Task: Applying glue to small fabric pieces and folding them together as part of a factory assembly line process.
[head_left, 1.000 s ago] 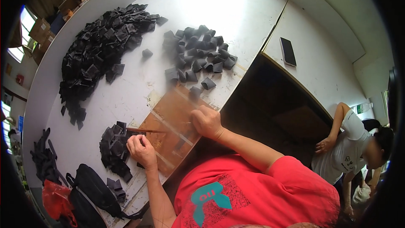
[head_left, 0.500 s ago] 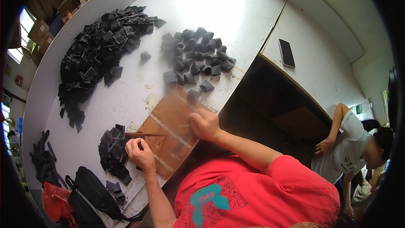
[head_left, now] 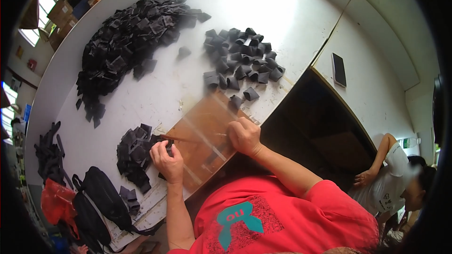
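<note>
A person's left hand pinches a thin stick over a brown board; the right hand rests curled on it.

Daylight is coming in from windows left of the white table, washing its top bright. Fisheye is bending the table's edges; black vignette is ringing the corners. Recess right of the table is staying dark.

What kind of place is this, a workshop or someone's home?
Probably a small workshop for piecework. A big white table holds heaps of black fabric pieces, stacked cardboard boxes stand by the window, and another person is nearby.
</note>
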A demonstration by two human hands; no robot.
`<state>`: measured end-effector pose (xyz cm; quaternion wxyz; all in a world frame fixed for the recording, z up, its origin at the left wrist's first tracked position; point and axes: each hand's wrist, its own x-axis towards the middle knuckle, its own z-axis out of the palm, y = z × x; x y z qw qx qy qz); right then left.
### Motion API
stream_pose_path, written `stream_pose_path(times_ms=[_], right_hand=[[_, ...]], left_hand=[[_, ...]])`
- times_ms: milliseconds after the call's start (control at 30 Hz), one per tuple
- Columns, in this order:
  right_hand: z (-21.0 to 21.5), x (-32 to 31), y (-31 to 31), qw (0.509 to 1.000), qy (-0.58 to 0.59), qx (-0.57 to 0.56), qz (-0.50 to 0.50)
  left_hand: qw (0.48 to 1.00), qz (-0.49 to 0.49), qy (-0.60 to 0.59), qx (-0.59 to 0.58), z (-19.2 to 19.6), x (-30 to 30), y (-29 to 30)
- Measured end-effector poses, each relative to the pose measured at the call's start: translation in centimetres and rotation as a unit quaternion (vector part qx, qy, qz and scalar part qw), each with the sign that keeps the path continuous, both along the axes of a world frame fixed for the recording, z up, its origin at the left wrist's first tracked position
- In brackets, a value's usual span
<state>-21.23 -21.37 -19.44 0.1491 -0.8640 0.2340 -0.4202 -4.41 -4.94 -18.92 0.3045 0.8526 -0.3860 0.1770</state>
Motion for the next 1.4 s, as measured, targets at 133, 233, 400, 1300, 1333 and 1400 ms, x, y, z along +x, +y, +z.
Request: stream_pose_path(times_ms=[133, 233, 400, 1300, 1333, 1400], right_hand=[[-0.5, 0.2, -0.1, 1.0, -0.002, 0.004, 0.008], [-0.3, 0.3, -0.1, 1.0, 0.017, 0.005, 0.004], [0.0, 0.3, 0.0, 0.998, 0.05, 0.028, -0.009], [4.0, 3.4, 4.7, 0.514, -0.038, 0.827, 0.224], [4.1, 3.4, 4.8, 0.513, -0.037, 0.828, 0.224], [4.1, 3.3, 4.9, 0.497, -0.035, 0.838, 0.223]], left_hand=[[1.0, 0.009, -0.017, 0.0, -0.2, -0.2, -0.4], [1.0, 0.007, -0.026, -0.003, -0.6, 0.1, -0.3], [0.995, 0.045, -0.073, -0.05, 0.4, -0.7, 0.4], [0.488, -0.159, 0.769, -0.381, 2.6, -7.2, 2.9], [0.488, -0.157, 0.769, -0.382, 2.7, -7.2, 2.8], [0.492, -0.152, 0.771, -0.376, 2.7, -7.2, 2.7]])
